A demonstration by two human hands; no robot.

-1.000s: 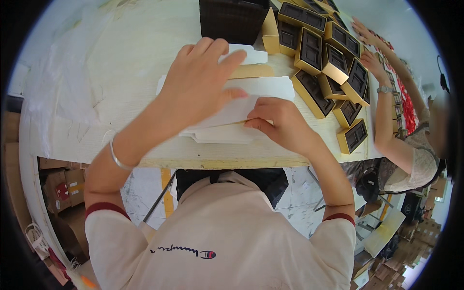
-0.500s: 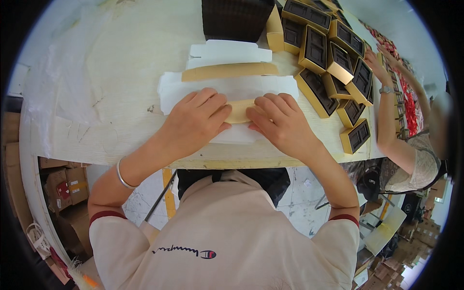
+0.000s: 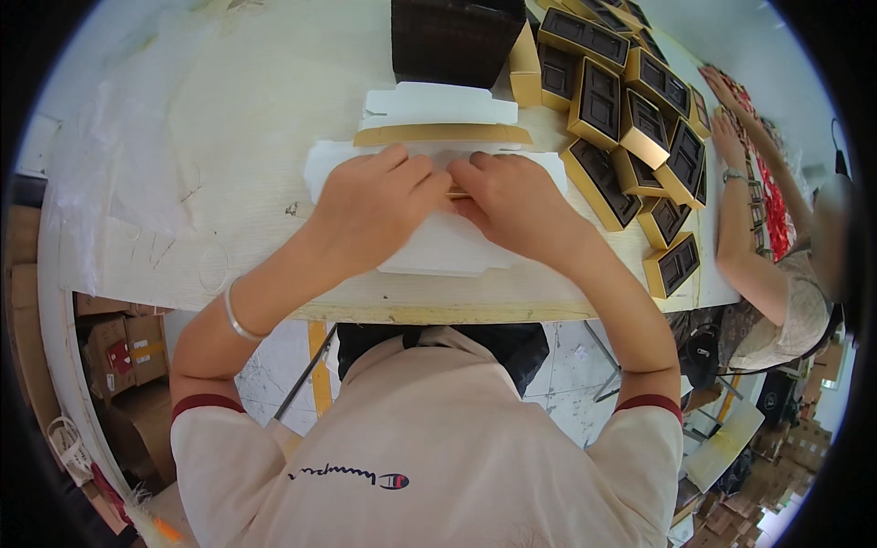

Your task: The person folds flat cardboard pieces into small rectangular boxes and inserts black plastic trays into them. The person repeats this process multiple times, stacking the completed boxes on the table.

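Observation:
My left hand (image 3: 376,208) and my right hand (image 3: 519,203) meet over the table, fingers curled and thumbs facing each other. Between them they pinch a gold cardboard strip (image 3: 459,193), mostly hidden by the fingers. Beneath the hands lies a flat white cardboard sheet (image 3: 448,245). Just beyond my fingertips runs a gold folded flap (image 3: 443,136), with a white flap (image 3: 438,106) behind it. Whether these parts all belong to one blank, I cannot tell.
A black block-shaped stack (image 3: 457,41) stands beyond the cardboard. Several gold boxes with black inserts (image 3: 599,102) are heaped at the right. Clear plastic film (image 3: 110,183) lies on the table's left. At far right, a co-worker's arm (image 3: 742,224) reaches over red items.
Both my hands have moved inward and slightly away from me, so they now nearly touch. The gold strip, visible between them before, is now mostly covered by fingers.

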